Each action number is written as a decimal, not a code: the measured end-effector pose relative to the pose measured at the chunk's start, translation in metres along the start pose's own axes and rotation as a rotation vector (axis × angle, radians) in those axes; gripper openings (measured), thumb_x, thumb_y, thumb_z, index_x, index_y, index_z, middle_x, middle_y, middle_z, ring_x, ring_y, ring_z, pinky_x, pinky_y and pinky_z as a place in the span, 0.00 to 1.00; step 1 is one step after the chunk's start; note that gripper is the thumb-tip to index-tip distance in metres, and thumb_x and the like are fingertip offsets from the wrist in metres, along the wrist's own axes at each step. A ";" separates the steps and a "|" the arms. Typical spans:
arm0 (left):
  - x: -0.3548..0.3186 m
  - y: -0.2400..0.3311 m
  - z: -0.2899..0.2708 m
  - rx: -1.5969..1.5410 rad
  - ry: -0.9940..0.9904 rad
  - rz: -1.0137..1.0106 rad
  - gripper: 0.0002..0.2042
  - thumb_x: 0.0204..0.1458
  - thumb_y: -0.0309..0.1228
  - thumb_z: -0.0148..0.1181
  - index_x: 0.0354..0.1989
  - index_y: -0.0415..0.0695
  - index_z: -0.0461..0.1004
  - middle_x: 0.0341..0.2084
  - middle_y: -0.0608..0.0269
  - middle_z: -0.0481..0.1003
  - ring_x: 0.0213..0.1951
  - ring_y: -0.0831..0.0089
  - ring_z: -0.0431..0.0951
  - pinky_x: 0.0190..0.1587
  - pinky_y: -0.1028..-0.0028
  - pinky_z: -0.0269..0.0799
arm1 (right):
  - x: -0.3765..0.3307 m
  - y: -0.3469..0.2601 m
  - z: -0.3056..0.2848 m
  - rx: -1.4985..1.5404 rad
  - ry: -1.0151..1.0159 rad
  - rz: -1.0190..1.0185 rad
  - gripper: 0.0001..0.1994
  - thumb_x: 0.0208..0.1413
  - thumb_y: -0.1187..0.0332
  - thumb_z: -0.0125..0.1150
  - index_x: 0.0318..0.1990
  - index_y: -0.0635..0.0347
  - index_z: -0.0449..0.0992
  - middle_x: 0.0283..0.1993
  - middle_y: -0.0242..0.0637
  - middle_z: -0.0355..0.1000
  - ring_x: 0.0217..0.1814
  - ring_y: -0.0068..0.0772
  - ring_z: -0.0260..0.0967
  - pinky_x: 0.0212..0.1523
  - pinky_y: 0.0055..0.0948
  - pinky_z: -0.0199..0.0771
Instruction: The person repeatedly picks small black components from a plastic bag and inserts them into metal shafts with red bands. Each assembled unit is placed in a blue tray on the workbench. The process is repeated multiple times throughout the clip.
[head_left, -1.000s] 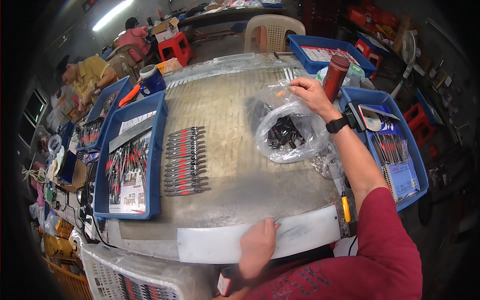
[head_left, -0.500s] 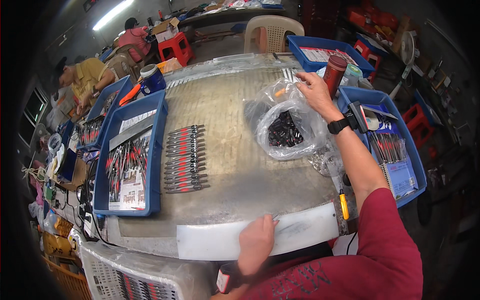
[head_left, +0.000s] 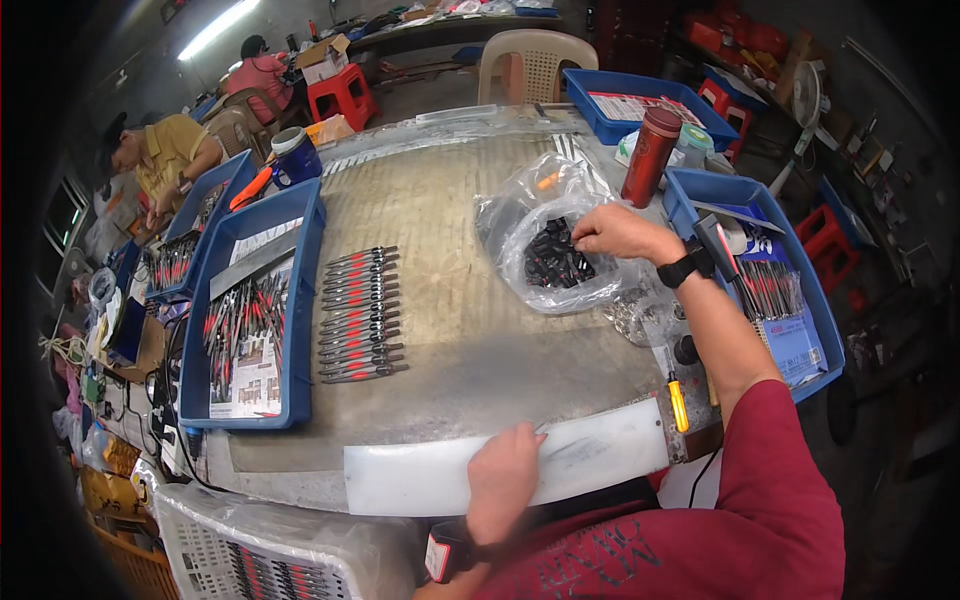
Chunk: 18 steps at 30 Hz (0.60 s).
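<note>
My right hand (head_left: 622, 232) is over the mouth of a clear plastic bag (head_left: 510, 250), its fingertips pinched together beside the small black plastic parts (head_left: 555, 255) inside. Whether a part sits between those fingertips is hidden. Down at the near edge, my left hand (head_left: 505, 468) is closed above a white plastic board (head_left: 600, 440). A small thin tip pokes out past its fingers; the rest is covered by the hand. Left of centre, several slim black-and-red pen-like tools (head_left: 360, 315) lie in a neat column on the table.
A blue tray (head_left: 312, 300) on the left holds more such tools and a metal ruler. Another blue tray (head_left: 835, 350) stands at right, near a red-brown flask (head_left: 650, 155). A yellow-handled tool (head_left: 678, 405) lies by the board. A white basket (head_left: 190, 535) sits lower left. Two people work beyond.
My right hand has come down and nearer from the bag's far rim to the black parts, its fingers now pinched. The left hand stays closed over the board. The whole view has shifted slightly.
</note>
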<state>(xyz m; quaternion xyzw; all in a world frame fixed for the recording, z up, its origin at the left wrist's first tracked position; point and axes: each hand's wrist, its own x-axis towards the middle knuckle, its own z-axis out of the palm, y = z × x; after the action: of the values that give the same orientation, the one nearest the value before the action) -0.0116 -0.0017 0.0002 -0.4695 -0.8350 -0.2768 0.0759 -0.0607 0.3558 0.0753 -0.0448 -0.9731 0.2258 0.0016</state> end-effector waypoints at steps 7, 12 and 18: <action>0.000 0.000 0.000 -0.010 0.000 -0.001 0.09 0.48 0.31 0.63 0.32 0.44 0.68 0.19 0.61 0.66 0.22 0.62 0.72 0.23 0.66 0.67 | 0.014 0.011 0.037 -0.170 0.273 -0.062 0.15 0.47 0.72 0.56 0.44 0.58 0.78 0.39 0.52 0.75 0.44 0.53 0.72 0.45 0.43 0.71; 0.000 0.001 -0.001 0.005 -0.004 -0.007 0.09 0.48 0.32 0.63 0.32 0.44 0.68 0.19 0.61 0.66 0.22 0.62 0.72 0.23 0.66 0.67 | 0.019 0.018 0.047 -0.299 0.226 0.024 0.13 0.47 0.72 0.56 0.42 0.56 0.77 0.37 0.49 0.74 0.43 0.53 0.71 0.44 0.45 0.71; 0.000 0.000 -0.001 -0.002 -0.006 -0.001 0.09 0.48 0.32 0.63 0.31 0.44 0.68 0.19 0.61 0.66 0.22 0.62 0.72 0.22 0.65 0.67 | 0.018 0.018 0.045 -0.295 0.201 -0.014 0.12 0.46 0.70 0.59 0.41 0.55 0.77 0.38 0.46 0.72 0.44 0.51 0.71 0.44 0.44 0.71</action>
<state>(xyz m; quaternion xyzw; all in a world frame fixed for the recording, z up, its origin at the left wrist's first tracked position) -0.0115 -0.0019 0.0014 -0.4699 -0.8351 -0.2765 0.0728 -0.0779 0.3536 0.0266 -0.0600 -0.9910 0.0748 0.0938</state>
